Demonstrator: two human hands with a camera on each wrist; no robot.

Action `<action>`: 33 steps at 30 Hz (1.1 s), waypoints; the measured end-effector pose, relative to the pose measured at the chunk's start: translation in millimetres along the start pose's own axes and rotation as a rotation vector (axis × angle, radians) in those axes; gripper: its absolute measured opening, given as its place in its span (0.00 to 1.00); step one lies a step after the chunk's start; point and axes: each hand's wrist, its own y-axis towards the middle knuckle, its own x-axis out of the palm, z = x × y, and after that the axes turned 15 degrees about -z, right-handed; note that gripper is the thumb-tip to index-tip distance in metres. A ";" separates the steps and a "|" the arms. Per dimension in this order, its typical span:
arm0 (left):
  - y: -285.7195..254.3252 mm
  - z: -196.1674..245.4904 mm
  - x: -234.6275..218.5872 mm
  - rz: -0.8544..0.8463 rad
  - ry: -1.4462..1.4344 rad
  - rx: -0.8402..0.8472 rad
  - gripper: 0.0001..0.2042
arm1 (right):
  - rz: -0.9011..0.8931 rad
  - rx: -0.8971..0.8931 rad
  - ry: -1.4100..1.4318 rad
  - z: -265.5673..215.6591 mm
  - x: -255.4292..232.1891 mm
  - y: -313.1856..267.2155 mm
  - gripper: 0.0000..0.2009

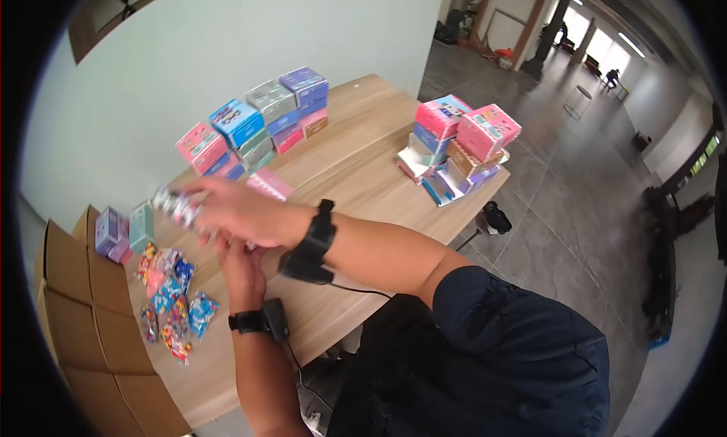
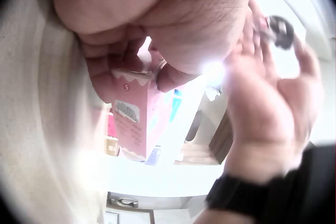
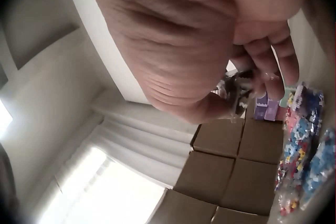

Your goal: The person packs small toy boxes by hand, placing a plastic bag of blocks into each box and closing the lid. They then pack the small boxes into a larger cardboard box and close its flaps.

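Observation:
My left hand (image 1: 244, 274) grips a pink box (image 2: 134, 116) by its upper end, fingers on one side and thumb on the other. The box has a scalloped white trim, a number 5 and a white label. In the head view, the right hand and forearm cover much of the left hand. My right hand (image 1: 246, 212) crosses above the left one and pinches a small clear packet (image 1: 178, 208) of dark, white and pink bits, blurred in the head view. The right wrist view shows this packet (image 3: 236, 92) between thumb and fingers.
Several filled bags (image 1: 170, 293) of colourful small pieces lie on the wooden table (image 1: 356, 172), beside brown cartons (image 1: 76, 308). Stacked small boxes (image 1: 257, 119) stand along the wall. Another stack (image 1: 485, 134), with opened boxes below, is near the right edge. Purple and green boxes (image 1: 113, 229) stand at left.

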 end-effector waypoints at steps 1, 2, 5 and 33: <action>-4.4 17.1 21.0 0.032 0.040 0.003 0.21 | 0.030 -0.022 0.222 -10.2 -15.4 -14.1 0.21; -2.9 20.9 25.4 0.055 0.022 -0.006 0.19 | 0.057 -0.048 0.450 -18.6 -30.7 -27.9 0.20; 0.5 22.1 18.9 0.153 -0.055 -0.009 0.14 | 0.188 -0.055 0.378 -27.6 -69.6 -63.4 0.20; -5.8 24.9 35.6 0.116 0.249 0.017 0.30 | 0.220 0.026 0.087 25.6 -110.7 -102.6 0.16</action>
